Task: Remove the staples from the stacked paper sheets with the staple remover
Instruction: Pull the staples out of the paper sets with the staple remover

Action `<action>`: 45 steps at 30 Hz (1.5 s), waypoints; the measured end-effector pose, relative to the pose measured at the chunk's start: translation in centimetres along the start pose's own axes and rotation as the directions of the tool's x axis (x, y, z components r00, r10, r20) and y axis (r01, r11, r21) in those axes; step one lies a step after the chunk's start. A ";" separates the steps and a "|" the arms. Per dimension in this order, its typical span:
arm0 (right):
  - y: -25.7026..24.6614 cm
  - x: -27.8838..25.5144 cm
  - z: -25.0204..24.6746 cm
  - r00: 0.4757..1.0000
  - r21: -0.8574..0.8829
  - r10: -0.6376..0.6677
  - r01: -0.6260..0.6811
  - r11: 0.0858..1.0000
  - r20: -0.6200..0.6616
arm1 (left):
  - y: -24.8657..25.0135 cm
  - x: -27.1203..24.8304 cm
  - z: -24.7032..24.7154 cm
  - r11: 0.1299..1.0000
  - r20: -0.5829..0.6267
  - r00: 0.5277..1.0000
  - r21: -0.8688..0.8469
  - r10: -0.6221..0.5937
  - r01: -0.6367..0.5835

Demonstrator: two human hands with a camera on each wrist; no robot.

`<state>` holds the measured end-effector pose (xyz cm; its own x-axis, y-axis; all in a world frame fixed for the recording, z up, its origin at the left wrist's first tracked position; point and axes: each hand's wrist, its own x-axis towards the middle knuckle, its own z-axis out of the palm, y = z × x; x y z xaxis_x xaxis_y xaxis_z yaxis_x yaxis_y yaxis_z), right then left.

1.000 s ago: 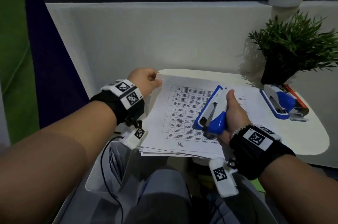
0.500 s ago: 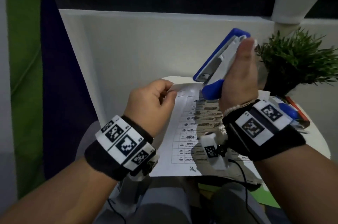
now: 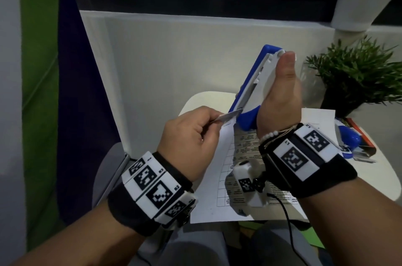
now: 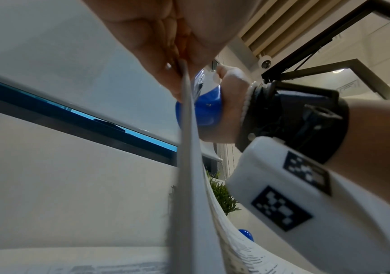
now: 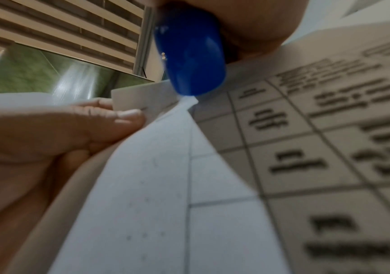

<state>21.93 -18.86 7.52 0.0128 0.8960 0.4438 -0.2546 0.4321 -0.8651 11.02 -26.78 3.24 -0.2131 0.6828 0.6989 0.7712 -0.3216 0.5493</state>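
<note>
Stacked paper sheets (image 3: 208, 189) lie on the white surface (image 3: 202, 100) at 6 o'clock in the head view, with their 11 o'clock corner held up off it.

- Left hand (image 3: 191, 142): pinches that corner, fingers curled.
- Right hand (image 3: 280, 96): wrapped round the staple remover (image 3: 250, 92), thumb along its back.
- Remover's long axis runs 1 to 7 o'clock, blue end low. The corner sits at 2 o'clock from our left hand.
- We judge the next move depends on that blue end finding the staple.
- Right wrist view shows the blue end touching the corner. Left wrist view shows the sheets edge-on.
- The staple itself we cannot make out.
</note>
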 end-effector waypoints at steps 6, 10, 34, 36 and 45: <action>0.0 0.2 0.1 0.999 -0.013 0.030 -0.030 0.999 0.013 | -0.1 -0.2 0.3 1.000 0.030 1.000 -0.020 -0.008 0.009; 0.7 0.5 0.3 0.997 -0.030 0.061 -0.060 0.998 0.036 | -0.6 -0.2 0.6 0.997 0.022 0.998 -0.045 -0.063 0.064; 10.3 -0.6 -8.3 0.600 0.333 0.756 -0.679 0.654 -0.262 | -9.2 -5.3 1.6 0.973 0.506 0.843 0.031 0.184 -0.230; 10.4 -0.7 -8.4 0.593 0.313 0.752 -0.684 0.659 -0.290 | -9.3 -5.8 2.0 0.967 0.478 0.848 -0.016 0.230 -0.253; 10.6 -0.9 -8.4 0.642 0.252 0.731 -0.687 0.682 -0.229 | -7.6 -5.5 1.9 0.918 0.054 0.943 -0.219 -0.327 0.331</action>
<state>27.34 -14.19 -3.99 0.0431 0.9150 -0.4012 -0.4264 -0.3463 -0.8356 7.48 -26.84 -5.66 -0.4208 0.7850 0.4546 0.5060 -0.2128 0.8359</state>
